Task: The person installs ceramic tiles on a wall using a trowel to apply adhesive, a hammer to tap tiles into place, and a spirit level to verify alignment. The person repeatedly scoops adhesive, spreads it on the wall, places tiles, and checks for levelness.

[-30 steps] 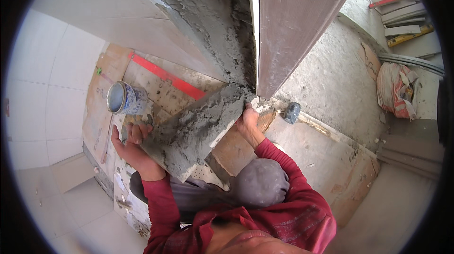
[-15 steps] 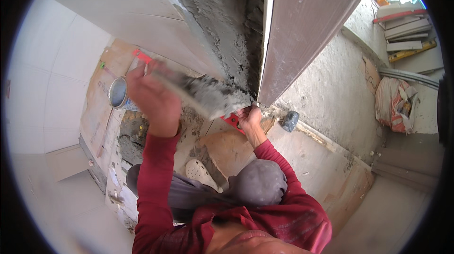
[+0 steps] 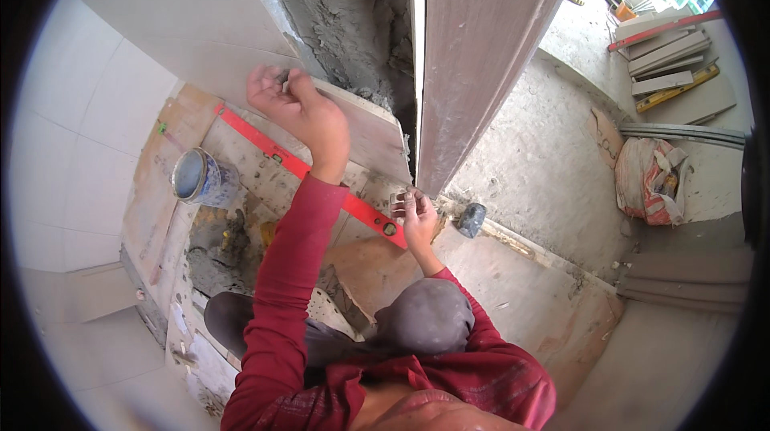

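Observation:
A narrow light tile (image 3: 365, 126) stands on its long edge against the lower part of the wall, beside the mortar-coated strip (image 3: 341, 18). My left hand (image 3: 301, 114) is at the tile's left end with bent fingers, closed about that end, which it hides. Just below the tile's right corner is my right hand (image 3: 417, 218), its fingers loosely bent and apart, with nothing visible in them; whether a fingertip touches the tile, I cannot tell. A red spirit level (image 3: 321, 178) lies on the floor below the tile.
A brownish upright panel (image 3: 485, 46) rises right of the mortar. A dark mallet head (image 3: 471, 220) sits by the sill. Leftward are a bucket (image 3: 191, 176) and wet mortar (image 3: 216, 250). Tile strips (image 3: 666, 54), a yellow level (image 3: 680, 90) and a sack (image 3: 648, 178) lie at right.
The tile has turned from a tilted position, mortar side showing, to upright against the wall with its clean face showing. The red level is now uncovered. My right hand's fingers have come apart.

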`<state>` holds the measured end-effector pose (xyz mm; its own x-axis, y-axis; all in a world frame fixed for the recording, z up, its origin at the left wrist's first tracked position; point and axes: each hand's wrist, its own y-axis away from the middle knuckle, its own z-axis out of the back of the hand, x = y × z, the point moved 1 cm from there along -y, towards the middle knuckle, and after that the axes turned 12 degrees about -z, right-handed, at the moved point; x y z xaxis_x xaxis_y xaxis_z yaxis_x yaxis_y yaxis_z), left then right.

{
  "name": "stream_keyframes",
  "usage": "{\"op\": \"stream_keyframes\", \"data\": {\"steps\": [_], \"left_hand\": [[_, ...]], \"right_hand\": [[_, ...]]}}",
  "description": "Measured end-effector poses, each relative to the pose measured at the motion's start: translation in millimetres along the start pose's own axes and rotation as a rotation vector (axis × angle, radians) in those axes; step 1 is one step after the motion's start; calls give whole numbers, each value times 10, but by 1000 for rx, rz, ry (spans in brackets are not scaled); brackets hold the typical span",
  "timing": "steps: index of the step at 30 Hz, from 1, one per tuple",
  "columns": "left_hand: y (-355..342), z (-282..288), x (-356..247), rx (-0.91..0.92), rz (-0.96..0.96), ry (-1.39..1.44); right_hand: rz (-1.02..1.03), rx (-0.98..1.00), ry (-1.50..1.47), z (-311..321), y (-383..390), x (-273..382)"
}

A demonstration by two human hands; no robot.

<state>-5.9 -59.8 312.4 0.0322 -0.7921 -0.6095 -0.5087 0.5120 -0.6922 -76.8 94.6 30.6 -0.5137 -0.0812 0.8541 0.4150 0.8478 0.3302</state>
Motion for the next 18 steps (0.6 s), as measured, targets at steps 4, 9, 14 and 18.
{"op": "stream_keyframes", "data": {"steps": [4, 9, 14, 18], "left_hand": [[3, -104, 2, 15, -42, -57], [2, -165, 67, -18, -76, -108], [-12, -214, 69, -65, -90, -88], [-11, -194, 47, -36, -85, -78]], "right_hand": [[380, -104, 379, -15, -68, 228], [431, -107, 548, -227, -181, 327], [584, -155, 562, -322, -175, 403], [766, -116, 658, -336, 30, 648]]}}
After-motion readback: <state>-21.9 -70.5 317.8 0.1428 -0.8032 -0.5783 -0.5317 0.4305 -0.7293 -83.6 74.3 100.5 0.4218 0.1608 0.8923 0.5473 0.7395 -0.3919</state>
